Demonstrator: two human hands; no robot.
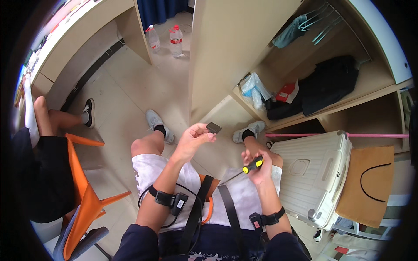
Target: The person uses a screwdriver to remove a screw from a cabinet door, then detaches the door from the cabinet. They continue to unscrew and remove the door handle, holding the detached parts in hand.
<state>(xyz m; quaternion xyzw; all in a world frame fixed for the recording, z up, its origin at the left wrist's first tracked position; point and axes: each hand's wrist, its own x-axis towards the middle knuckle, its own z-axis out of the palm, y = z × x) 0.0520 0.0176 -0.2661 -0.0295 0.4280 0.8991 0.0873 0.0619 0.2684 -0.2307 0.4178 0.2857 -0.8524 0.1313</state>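
Between the thumb and fingers of my left hand (194,140) is a small dark, flat, squarish piece (214,127), held out over the floor in front of my knees. Its exact kind is too small to make out. My right hand (260,168) is closed round a screwdriver (253,165) with a black and yellow handle. The screwdriver's thin metal shaft (232,179) slants down to the left above my lap, apart from the dark piece. Both forearms wear black straps with small devices.
Close by on the right stand a white suitcase (320,174) and a brown paper bag (370,185). An open wardrobe (300,65) holds dark clothes and hangers. At left a person sits near an orange-framed chair (82,182). Two water bottles (176,42) stand at the back.
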